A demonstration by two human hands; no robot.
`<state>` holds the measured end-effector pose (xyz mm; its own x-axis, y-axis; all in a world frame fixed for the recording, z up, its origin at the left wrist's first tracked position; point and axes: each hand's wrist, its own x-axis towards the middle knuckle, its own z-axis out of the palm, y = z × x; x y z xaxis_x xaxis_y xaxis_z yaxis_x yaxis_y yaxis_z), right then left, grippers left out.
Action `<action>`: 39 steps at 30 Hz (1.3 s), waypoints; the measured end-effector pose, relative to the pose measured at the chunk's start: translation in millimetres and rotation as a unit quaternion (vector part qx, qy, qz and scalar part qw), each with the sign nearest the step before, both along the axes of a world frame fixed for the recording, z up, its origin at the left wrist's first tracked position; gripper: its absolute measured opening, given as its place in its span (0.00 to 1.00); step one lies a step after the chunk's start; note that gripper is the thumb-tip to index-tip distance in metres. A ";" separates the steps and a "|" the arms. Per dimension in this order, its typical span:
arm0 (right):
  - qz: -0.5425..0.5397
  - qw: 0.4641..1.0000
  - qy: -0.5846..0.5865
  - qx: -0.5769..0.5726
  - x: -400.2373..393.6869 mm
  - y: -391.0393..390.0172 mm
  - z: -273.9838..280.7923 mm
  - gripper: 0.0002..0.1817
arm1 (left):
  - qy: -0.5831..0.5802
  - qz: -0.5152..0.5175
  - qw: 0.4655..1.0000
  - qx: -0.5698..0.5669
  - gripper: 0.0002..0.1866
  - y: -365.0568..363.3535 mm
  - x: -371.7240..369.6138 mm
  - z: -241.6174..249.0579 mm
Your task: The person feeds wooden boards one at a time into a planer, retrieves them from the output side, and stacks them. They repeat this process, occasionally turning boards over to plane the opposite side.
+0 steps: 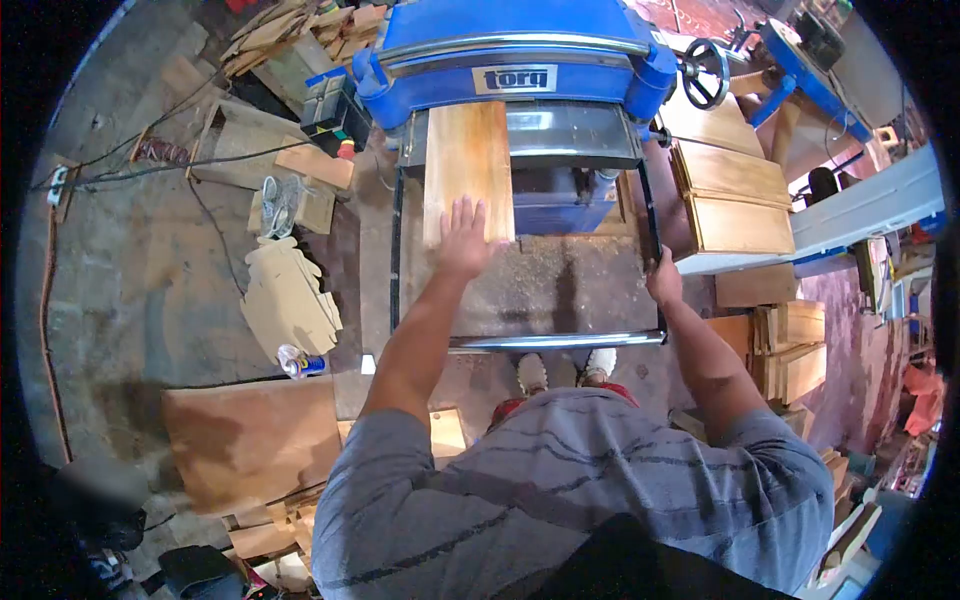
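Note:
A flat wooden board [467, 150] lies on the metal bed of a blue planer [510, 22], its far end at the machine's opening. My left hand [464, 238] rests on the near end of the board, fingers spread and pointing forward. On the right, my right hand [664, 279] is wrapped round the black side rail [648, 205] of the machine's extension frame. A shiny roller [558, 341] crosses the frame's near end, in front of my shoes.
Stacked boards [735, 185] stand right of the planer, beside a black handwheel [704, 74]. More wood pieces [795, 350] lie lower right. On the left floor are cables, a cardboard piece [288, 300], a can [311, 365] and a brown sheet [250, 445].

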<state>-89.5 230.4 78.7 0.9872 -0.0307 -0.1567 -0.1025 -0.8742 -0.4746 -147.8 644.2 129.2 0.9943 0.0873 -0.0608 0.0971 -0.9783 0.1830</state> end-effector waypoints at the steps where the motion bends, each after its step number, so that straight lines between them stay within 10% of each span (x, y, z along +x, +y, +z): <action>1: -0.003 1.000 0.004 0.003 -1.0 1.2 -0.1 0.25 | 0.004 -0.003 1.000 0.003 0.49 1.4 1.4 -1.1; 26: -0.026 0.999 0.030 0.002 -3.4 2.3 8.5 0.15 | -0.034 -0.009 0.999 -0.003 0.48 19.6 70.6 -8.3; 39: -0.023 0.981 0.065 0.181 0.6 -3.9 -18.0 0.24 | 0.032 0.070 0.985 0.155 0.41 16.3 103.0 -28.1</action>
<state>-88.9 226.5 60.7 0.9572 0.0056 -0.2893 -0.2178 -0.6439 -0.7335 -44.8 660.4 101.0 0.9663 0.2472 -0.0718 0.2362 -0.9624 -0.1341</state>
